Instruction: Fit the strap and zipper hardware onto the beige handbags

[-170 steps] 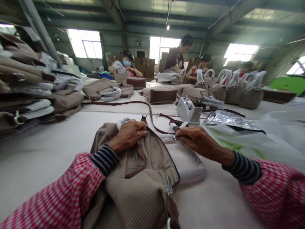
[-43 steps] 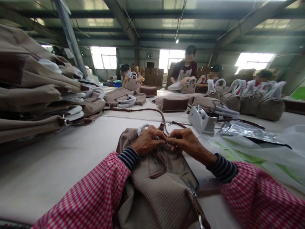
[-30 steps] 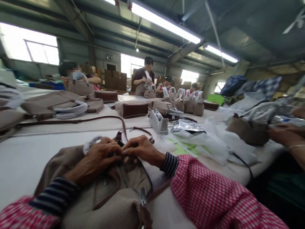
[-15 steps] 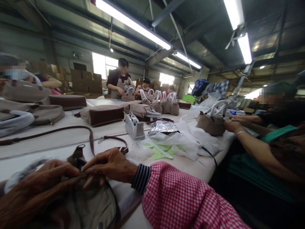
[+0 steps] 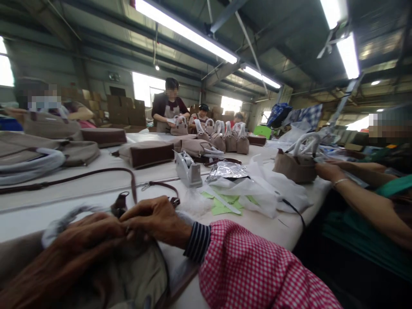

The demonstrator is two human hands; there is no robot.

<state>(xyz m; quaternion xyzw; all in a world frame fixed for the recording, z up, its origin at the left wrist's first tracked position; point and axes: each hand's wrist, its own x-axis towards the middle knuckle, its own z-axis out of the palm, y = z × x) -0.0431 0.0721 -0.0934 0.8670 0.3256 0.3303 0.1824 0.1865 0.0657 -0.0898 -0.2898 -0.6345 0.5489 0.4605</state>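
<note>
Spanning a strip-lit workshop: white table [image 5: 96, 189].

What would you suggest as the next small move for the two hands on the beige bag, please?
Probably keep the left hand steadying the beige bag while the right hand works the small part pinched where the fingertips meet, beside the brown strap. What that part is stays hidden.

Red-and-white checked sleeve [image 5: 257, 274] over a navy cuff [image 5: 198, 241] with thin white stripes, right arm.
</note>
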